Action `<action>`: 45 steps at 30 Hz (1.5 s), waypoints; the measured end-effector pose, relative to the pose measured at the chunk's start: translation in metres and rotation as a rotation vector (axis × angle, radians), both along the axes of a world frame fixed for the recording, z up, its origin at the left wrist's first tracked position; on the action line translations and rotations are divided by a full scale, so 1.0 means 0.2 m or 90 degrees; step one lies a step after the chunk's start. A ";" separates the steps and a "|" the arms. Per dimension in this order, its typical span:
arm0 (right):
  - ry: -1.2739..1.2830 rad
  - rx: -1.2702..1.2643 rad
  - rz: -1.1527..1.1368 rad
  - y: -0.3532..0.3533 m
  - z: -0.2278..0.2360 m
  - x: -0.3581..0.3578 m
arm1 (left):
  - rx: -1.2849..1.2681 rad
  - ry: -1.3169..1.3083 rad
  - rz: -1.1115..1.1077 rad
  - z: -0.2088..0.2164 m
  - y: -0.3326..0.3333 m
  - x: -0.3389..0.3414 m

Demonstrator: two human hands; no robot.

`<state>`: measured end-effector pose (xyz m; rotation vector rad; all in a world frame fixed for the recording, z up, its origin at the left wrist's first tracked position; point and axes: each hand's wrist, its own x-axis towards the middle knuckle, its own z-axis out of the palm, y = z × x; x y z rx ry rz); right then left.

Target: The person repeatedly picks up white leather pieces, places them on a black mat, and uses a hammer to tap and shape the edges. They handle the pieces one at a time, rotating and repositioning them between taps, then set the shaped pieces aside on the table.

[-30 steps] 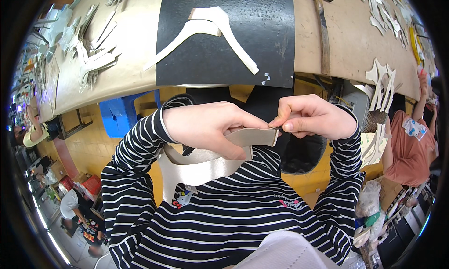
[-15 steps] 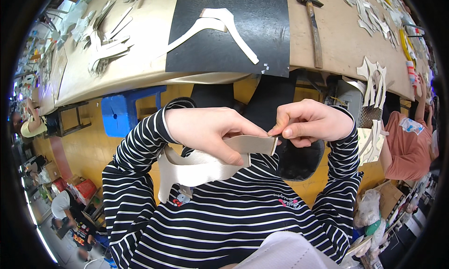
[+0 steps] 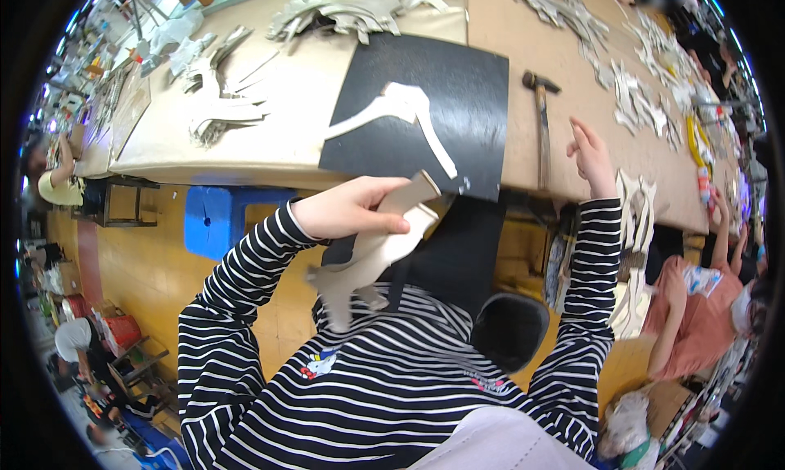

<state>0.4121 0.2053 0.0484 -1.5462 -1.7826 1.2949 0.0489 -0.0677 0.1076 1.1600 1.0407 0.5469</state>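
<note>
At the long worktop, my left hand grips a pale, cream-coloured cut piece of sheet material, its fingers closed around the upper end while the rest hangs in front of my striped top, clear of the surface. My right hand is raised over the worktop's near edge, fingers spread and holding nothing, close to the hammer that lies with its head away from me.

By my reading the work is midway: the piece is in hand and not yet laid down, while a matching pale cutout already rests on the black mat, and heaps of similar cut pieces lie further along, left and right. What has been done to the held piece I cannot tell from here.

The piece itself looks flat, thin and flexible, with a curved outline and narrow arms branching from a broader band; its lower part is blurred. The top end shows a squared-off tab beside my fingertips. A blue stool stands under the worktop.
</note>
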 end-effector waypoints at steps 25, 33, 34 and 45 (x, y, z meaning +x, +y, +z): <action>-0.354 0.539 0.263 -0.18 0.00 -0.73 | 0.725 0.602 -0.003 -0.10 0.73 -0.52; -0.409 0.659 0.327 -0.10 -0.13 -0.83 | 0.530 -0.204 0.027 0.32 0.14 -0.24; -0.405 0.657 0.316 -0.12 -0.16 -0.85 | 0.527 -0.252 0.050 0.33 0.09 -0.15; -0.141 0.103 0.066 -0.39 -0.08 -0.69 | 0.534 -0.364 0.168 0.27 0.05 0.15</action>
